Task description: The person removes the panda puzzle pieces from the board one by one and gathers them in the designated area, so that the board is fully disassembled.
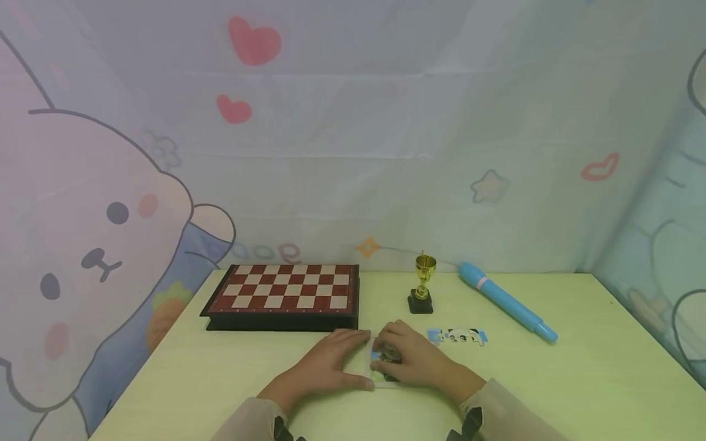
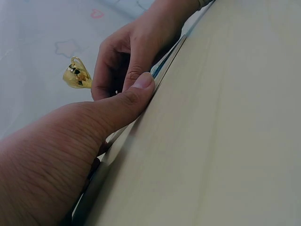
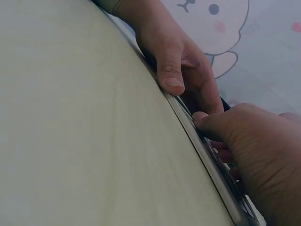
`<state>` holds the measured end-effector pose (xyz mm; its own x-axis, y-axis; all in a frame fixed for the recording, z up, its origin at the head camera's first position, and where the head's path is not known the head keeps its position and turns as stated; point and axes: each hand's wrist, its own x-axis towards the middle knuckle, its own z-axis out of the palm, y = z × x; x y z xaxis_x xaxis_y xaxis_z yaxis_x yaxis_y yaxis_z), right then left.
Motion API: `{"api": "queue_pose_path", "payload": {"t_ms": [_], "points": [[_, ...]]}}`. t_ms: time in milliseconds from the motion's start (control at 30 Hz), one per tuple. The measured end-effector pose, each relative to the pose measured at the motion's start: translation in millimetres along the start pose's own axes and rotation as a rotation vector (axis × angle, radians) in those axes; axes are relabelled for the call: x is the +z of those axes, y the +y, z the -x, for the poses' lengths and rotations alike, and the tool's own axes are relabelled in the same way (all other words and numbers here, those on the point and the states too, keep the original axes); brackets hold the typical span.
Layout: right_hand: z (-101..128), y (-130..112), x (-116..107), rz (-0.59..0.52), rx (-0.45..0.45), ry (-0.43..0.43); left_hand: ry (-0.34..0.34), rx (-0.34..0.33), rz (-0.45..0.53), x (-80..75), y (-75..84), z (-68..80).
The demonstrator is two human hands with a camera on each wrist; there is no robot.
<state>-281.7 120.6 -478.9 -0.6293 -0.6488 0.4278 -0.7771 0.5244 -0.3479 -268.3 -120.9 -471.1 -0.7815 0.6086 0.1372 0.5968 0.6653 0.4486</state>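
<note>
Chessboard (image 1: pixel 284 295) at far left of worktop (image 1: pixel 595 367), closed, well apart from the hands; no hazard there. Left hand (image 1: pixel 325 367) laid flat, fingers (image 1: pixel 353 335) straight, thumb (image 2: pixel 134 92) pressed against near edge of a thin puzzle tray (image 1: pixel 380 381); holding nothing closed, only bracing. Tray lies flat on worktop at centre, near front edge, largely hidden beneath both hands. Right hand (image 1: pixel 413 361) on top of tray, fingers (image 3: pixel 207 117) curled and pressing down on what appears to be a puzzle piece (image 1: pixel 379 355); view too covered to confirm seating.

Risks: uneven pressure could tip or slide the thin tray on the smooth worktop; thumb slipping off the edge would free it. A forced piece could bend or pop neighbours loose. Trophy (image 1: pixel 423 293) stands upright just behind right hand, narrow base; a backward sweep of the knuckles could topple it.

Loose puzzle strip (image 1: pixel 458 336) just right of the hand, exposed to a sleeve (image 1: pixel 496 410). Blue pen (image 1: pixel 507 303) farther right, may roll. Open room at right and along the front edge.
</note>
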Motion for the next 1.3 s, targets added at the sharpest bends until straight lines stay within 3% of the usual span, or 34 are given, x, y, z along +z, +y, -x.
{"api": "queue_pose_path", "payload": {"t_ms": [667,1300], "points": [[0.2,-4.1,1.0,0.02,0.081,-0.042,0.006,0.004,-0.005,1.2,-1.1,-0.2],[0.7,-5.5,-3.2,-0.035,0.008,0.02,0.009,-0.006,-0.008,0.2,0.1,0.1]]}}
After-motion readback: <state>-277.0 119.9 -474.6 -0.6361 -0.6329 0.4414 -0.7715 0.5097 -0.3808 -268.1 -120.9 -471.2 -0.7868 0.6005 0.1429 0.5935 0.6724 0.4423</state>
